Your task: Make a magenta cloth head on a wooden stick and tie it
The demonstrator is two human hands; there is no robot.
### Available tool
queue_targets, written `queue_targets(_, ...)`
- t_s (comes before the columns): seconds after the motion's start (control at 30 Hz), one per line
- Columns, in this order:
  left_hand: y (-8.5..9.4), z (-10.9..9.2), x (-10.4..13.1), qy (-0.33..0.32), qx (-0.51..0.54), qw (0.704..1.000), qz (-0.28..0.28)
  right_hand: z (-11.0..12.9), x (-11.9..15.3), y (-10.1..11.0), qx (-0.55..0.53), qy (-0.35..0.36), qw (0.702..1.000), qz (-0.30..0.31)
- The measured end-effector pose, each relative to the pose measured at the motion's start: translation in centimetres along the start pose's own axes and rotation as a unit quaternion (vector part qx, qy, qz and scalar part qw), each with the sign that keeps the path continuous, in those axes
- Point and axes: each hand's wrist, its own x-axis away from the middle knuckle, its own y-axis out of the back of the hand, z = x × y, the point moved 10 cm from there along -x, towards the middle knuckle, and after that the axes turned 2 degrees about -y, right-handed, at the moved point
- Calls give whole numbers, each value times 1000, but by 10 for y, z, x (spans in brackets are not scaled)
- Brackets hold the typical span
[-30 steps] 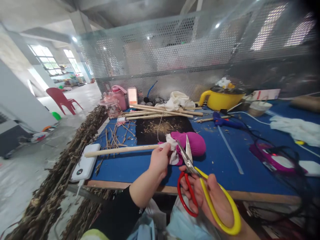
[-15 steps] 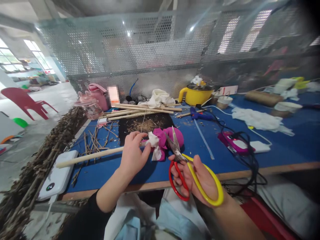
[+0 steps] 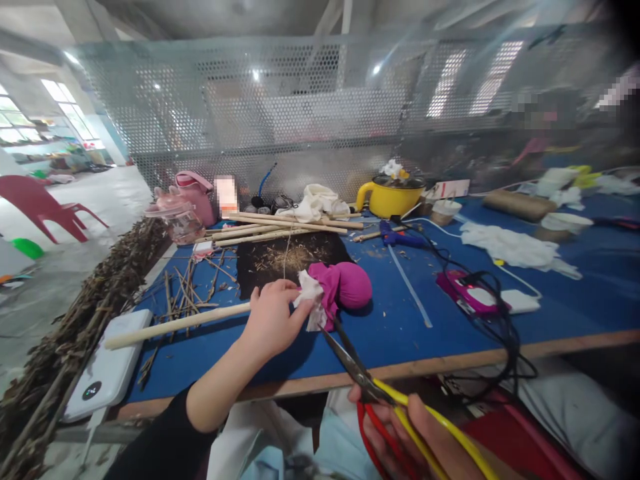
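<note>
My left hand [image 3: 275,313] is closed around a pale wooden stick [image 3: 180,324], right where white cloth [image 3: 310,293] bunches at its end. Beyond the white cloth, magenta fabric [image 3: 327,287] is gathered behind a round magenta ball [image 3: 355,285] lying on the blue table. In my right hand [image 3: 395,433] is a pair of scissors [image 3: 353,360] with one red and one yellow handle. Their blades stand apart, the tips close to the lower edge of the fabric; whether they touch it I cannot tell.
Behind lie a black cloth [image 3: 260,267] with shavings and several wooden sticks [image 3: 280,227]. A yellow pot [image 3: 397,199] stands at the back. Right of the ball are a glue gun [image 3: 400,235] and dark cables [image 3: 493,320]. A white power bank [image 3: 107,360] sits at the left edge.
My right hand has lowered the scissors toward the table edge and turned their tips left to the cloth's lower edge. My left hand keeps its grip on the stick.
</note>
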Motion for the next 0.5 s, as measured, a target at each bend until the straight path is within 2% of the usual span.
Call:
queue_targets(0.07,-2,3,-1,10,38,999,-3,-2,-10,-7,3,-6,1000,9)
queue_targets(0.17,-3,7,-2,14,92,996,-12,7,-26,-12,1,-10,1000,-11)
queue_targets(0.33,0,13,-4,21,92,994,-45,33,-42,-26,10,-21,999,-23)
queue_targets(0.5,0,12,-1,18,111,992,-58,48,-56,-38,-5,-29,999,-26)
